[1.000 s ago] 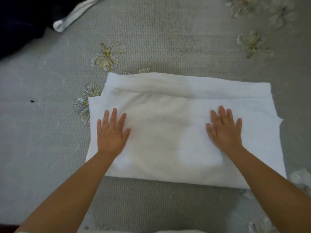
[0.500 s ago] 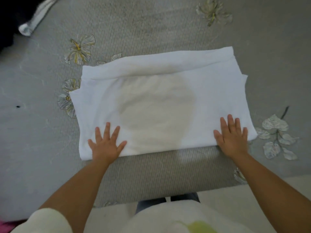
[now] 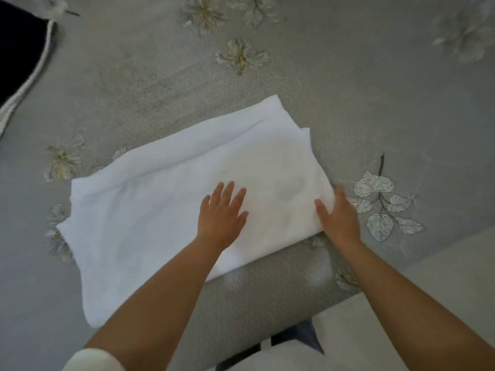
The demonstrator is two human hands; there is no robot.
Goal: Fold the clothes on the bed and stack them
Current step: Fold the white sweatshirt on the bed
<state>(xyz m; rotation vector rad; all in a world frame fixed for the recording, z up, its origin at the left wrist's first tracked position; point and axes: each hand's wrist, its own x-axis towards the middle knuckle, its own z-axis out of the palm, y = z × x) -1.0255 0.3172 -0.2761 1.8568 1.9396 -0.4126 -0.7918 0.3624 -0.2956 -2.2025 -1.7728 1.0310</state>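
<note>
- The left hand (image 3: 222,215) lies flat with fingers spread, pressing on the middle of a folded white garment (image 3: 166,210).
- The right hand (image 3: 338,216) grips the garment's edge at 3 o'clock, thumb on top and fingers tucked out of sight under the cloth.
- The garment lies at centre on a grey bedspread (image 3: 348,103) embroidered with flowers and leaves.
- A leaf sprig (image 3: 383,204) sits just beyond the right hand.
- A dark cloth with white trim (image 3: 18,57) lies at 10 o'clock, well apart.
</note>
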